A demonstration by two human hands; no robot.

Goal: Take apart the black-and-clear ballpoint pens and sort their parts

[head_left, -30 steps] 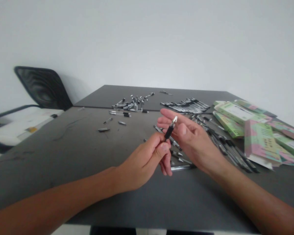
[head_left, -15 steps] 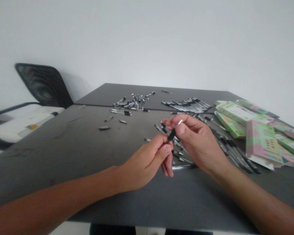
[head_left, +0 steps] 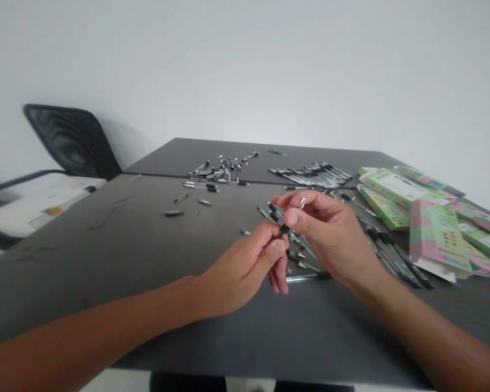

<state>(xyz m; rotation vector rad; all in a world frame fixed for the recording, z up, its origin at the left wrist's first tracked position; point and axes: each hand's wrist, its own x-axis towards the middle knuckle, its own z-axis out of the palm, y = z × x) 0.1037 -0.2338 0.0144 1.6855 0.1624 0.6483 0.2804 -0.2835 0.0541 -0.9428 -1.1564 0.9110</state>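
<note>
Left hand (head_left: 239,272), reaching in from the lower left with the wrist nearly straight, has its fingers curled closed and pinches a short black pen section (head_left: 285,229) above the table. Right hand (head_left: 335,234), raised from the lower right with the wrist bent, closes its thumb and forefinger around that same section, a small silver pen tip (head_left: 301,202) showing between its fingers. Loose pen parts (head_left: 202,185) lie on the dark grey table (head_left: 106,261) left of and beyond the hands; pens (head_left: 392,256) and green-and-pink cardboard boxes (head_left: 433,234) lie to the right.
</note>
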